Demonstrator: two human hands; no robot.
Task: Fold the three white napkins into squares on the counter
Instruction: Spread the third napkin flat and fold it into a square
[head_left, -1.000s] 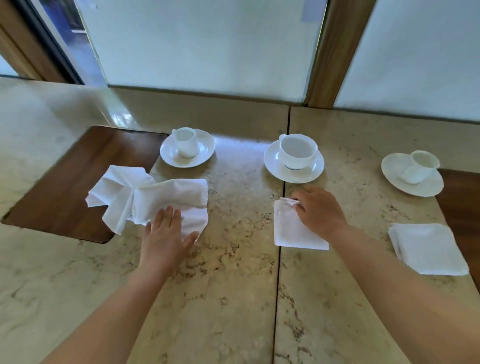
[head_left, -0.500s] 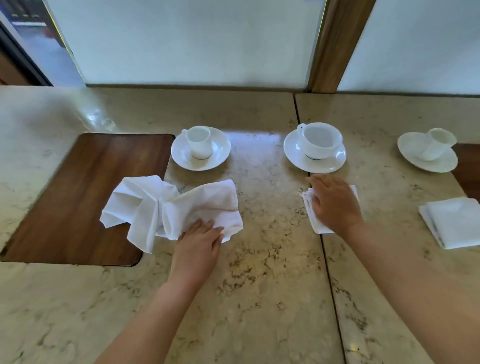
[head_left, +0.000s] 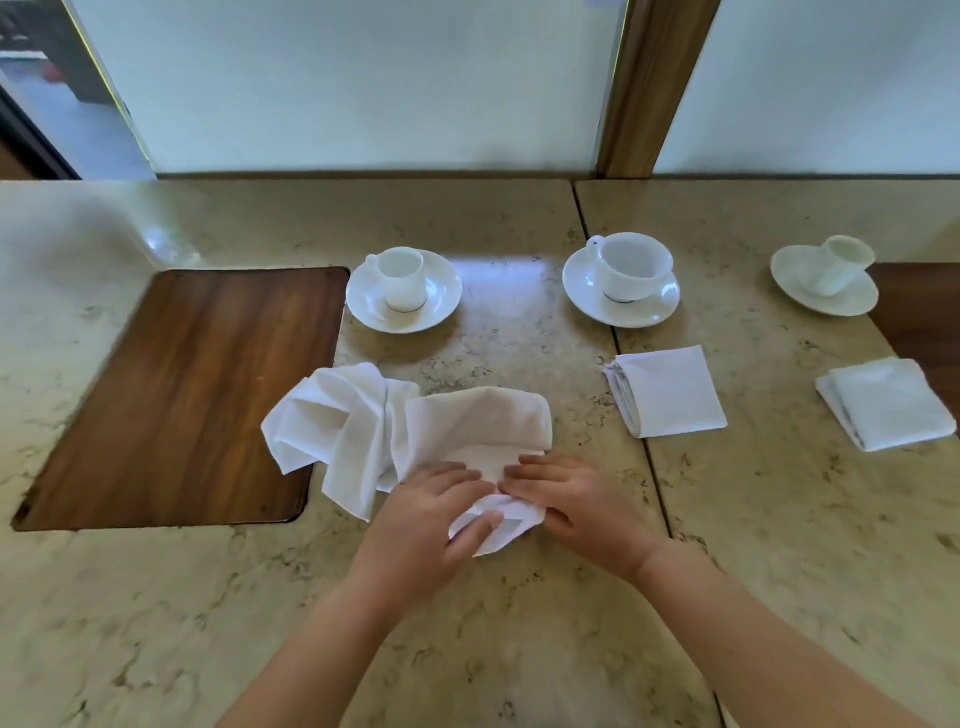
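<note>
Item: crumpled napkin (head_left: 415, 431), third of three, on the counter (head_left: 519, 649) before me, left end overlapping the wood inlay (head_left: 182, 395). Long axis runs left to right.

Grip: my left hand (head_left: 421, 525) and right hand (head_left: 582, 514) both pinch its near corner.

Done: two napkins (head_left: 670, 395) (head_left: 888, 402) lie folded square, right.

Step, as I judge: starting the last fold. Next calls for spreading it flat first.
</note>
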